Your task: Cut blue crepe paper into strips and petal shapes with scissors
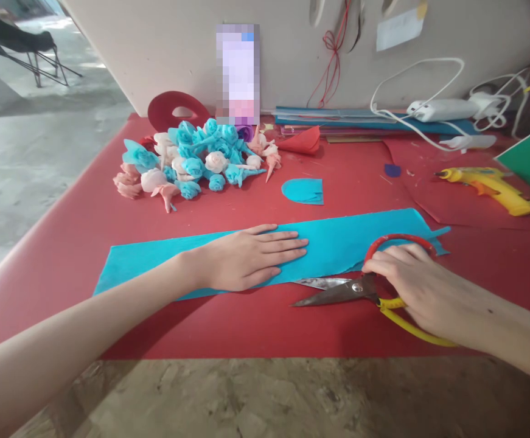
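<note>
Left hand (241,260) flat on blue strip (338,240), right hand (417,280) gripping scissors (349,292) at its edge

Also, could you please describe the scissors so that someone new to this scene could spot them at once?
On the red table, find the long blue sheet near the front edge. Toward its right end, the right hand grips the scissors, blades parted. One red handle loop and one yellow one set them apart from the yellow glue gun farther back.
</note>
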The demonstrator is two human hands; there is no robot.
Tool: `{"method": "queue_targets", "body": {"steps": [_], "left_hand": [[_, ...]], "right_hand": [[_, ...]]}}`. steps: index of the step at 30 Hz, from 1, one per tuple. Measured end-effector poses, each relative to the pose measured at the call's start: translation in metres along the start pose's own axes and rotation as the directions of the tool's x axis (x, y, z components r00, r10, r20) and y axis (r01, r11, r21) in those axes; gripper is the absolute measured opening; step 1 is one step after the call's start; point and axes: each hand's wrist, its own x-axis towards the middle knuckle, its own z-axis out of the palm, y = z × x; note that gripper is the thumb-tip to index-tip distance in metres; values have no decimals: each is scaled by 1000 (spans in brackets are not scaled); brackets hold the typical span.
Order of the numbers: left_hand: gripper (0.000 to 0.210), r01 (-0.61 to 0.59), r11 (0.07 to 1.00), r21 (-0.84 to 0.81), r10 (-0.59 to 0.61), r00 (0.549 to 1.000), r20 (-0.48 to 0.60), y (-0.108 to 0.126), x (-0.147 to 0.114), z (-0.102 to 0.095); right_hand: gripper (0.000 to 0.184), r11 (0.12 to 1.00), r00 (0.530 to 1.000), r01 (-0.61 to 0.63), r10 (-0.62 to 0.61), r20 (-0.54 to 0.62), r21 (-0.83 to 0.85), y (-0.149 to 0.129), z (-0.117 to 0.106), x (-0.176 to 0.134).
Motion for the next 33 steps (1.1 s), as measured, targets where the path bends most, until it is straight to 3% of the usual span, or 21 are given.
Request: {"method": "queue_targets", "body": {"steps": [5, 14, 24, 33], "left_hand": [[49, 6, 1000, -10, -6, 1000, 14, 0, -1, -2], [48, 4, 999, -32, -3, 1000, 7, 0, -1, -2], [48, 1, 999, -33, -1, 1000, -5, 0, -1, -2], [48, -11, 1000, 3, 11, 1000, -13, -1, -1, 2]], "right_hand": [[43, 997, 997, -71, 70, -43, -25, -2, 0, -1], [46, 996, 999, -30, 26, -42, -87, -15, 1, 19], [47, 997, 998, -56, 56, 16, 49, -27, -2, 39], [43, 993, 996, -63, 57, 61, 97, -26, -3, 28]]}}
